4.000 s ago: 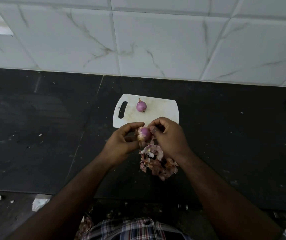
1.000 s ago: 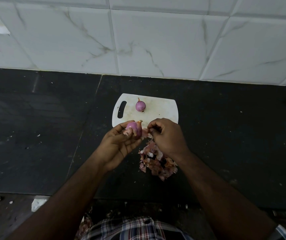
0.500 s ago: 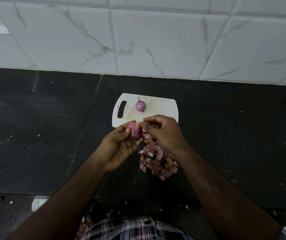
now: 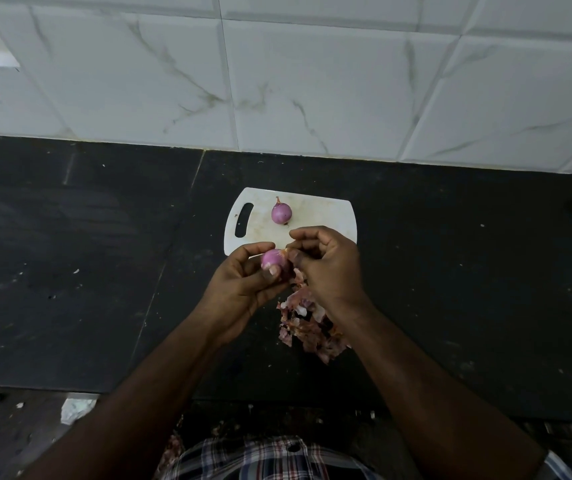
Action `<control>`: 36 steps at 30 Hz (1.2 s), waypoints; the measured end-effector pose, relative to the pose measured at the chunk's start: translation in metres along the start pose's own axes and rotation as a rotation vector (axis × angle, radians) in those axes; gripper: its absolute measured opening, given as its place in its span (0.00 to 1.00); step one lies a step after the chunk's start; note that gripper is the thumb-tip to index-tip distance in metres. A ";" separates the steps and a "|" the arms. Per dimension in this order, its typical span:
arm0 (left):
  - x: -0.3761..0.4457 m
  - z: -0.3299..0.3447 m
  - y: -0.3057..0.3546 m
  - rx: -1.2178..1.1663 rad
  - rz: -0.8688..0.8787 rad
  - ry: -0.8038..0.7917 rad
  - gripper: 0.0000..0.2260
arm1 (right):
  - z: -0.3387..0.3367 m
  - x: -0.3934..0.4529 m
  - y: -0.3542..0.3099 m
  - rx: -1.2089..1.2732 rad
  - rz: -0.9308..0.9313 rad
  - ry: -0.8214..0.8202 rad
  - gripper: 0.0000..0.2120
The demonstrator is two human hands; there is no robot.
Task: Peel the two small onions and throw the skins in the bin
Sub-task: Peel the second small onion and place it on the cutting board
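My left hand [image 4: 243,285] grips a small purple onion [image 4: 272,258] between thumb and fingers, just in front of the white cutting board [image 4: 326,216]. My right hand [image 4: 329,265] pinches a bit of skin at the onion's right end. A second purple onion [image 4: 281,213], smooth and glossy, lies on the board near its handle slot. A heap of pink-brown onion skins [image 4: 307,327] lies on the black counter below my hands, partly hidden by my right wrist.
The black stone counter [image 4: 87,271] stretches left and right, speckled with small crumbs. A white marbled tile wall [image 4: 277,81] rises behind it. Scraps lie on the floor [image 4: 76,408] at the lower left. No bin is in view.
My left hand has turned the onion, showing more bare purple surface. My right hand shifted its pinch to the onion's end. The onion on the board stayed put.
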State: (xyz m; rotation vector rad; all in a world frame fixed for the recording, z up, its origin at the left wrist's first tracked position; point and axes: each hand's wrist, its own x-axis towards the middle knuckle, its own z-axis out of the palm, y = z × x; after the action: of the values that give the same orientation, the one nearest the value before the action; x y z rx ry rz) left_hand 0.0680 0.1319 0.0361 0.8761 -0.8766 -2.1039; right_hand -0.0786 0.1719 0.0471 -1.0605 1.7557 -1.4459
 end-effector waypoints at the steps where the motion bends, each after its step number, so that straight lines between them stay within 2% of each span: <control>1: 0.000 0.001 0.000 0.005 -0.006 -0.012 0.19 | -0.001 0.000 0.000 0.023 0.016 0.001 0.14; 5: -0.002 0.001 0.001 -0.019 -0.062 -0.070 0.16 | -0.005 -0.002 -0.003 0.157 0.069 -0.035 0.12; 10: -0.002 -0.003 0.002 -0.065 -0.156 -0.138 0.18 | -0.009 0.002 -0.004 0.273 0.133 -0.126 0.11; 16: 0.000 -0.004 0.005 -0.062 -0.171 -0.093 0.15 | -0.019 0.001 -0.007 0.165 0.073 -0.239 0.15; 22: 0.001 -0.007 0.006 0.112 -0.096 -0.122 0.20 | -0.015 0.000 -0.013 0.000 -0.040 -0.128 0.13; 27: 0.000 -0.005 0.004 0.157 -0.060 -0.100 0.20 | -0.015 0.000 -0.014 -0.017 -0.042 -0.134 0.13; 36: -0.003 -0.011 0.000 0.143 -0.091 -0.144 0.15 | -0.011 -0.006 -0.013 0.217 0.191 -0.182 0.13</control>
State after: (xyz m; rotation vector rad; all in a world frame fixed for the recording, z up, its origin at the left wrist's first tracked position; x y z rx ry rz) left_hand 0.0776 0.1306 0.0312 0.8588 -1.0919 -2.2269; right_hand -0.0827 0.1811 0.0615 -0.8571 1.4914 -1.3414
